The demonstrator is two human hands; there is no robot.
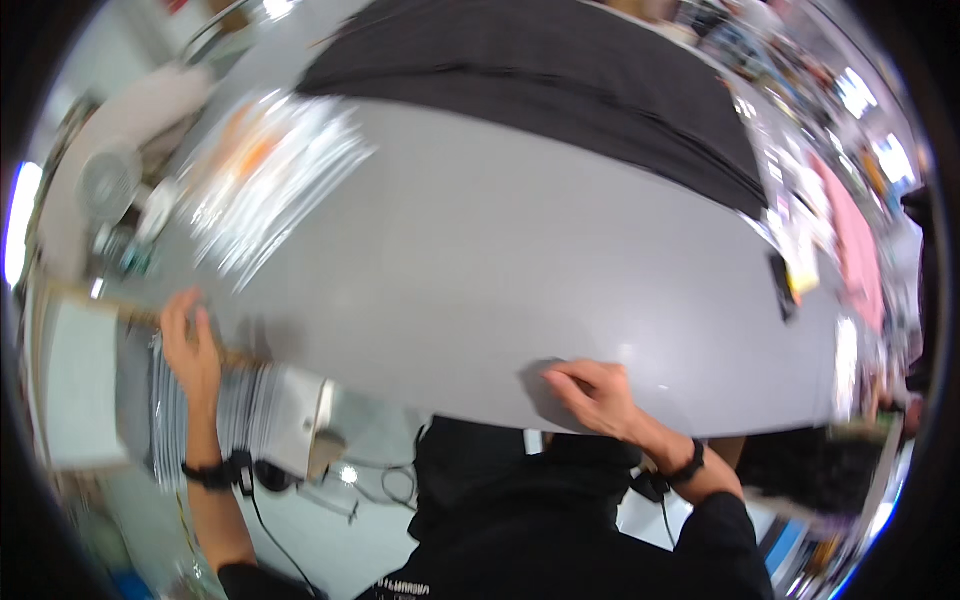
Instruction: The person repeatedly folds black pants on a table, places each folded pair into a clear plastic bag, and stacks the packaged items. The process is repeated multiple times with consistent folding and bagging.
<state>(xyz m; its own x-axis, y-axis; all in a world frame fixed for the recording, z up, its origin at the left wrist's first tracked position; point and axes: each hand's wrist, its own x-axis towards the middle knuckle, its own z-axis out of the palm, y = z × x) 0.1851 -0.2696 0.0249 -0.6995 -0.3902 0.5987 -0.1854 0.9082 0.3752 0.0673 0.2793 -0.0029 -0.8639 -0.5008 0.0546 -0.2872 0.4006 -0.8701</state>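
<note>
My left hand (190, 349) is over the table's left front edge, above an open carton of packed sleeves (244, 401). Its thumb and fingers are apart, and nothing shows between them. My right hand (596, 397) is at the front edge of the grey table (465, 262), its fingers curled in and nothing visible in them; whether it touches the top I cannot tell. Across the far side lies a spread dark grey cloth (525, 82). A blurred pile of shiny clear plastic packages (274, 187), with some orange in it, sits at the left.
A white fan (110, 182) stands beyond the left edge. At the right lie a black object (781, 289), a yellow and white item (804, 274) and pink cloth (851, 240). Cables (375, 480) trail on the floor. Under the table's right side is a container with dark material (814, 469).
</note>
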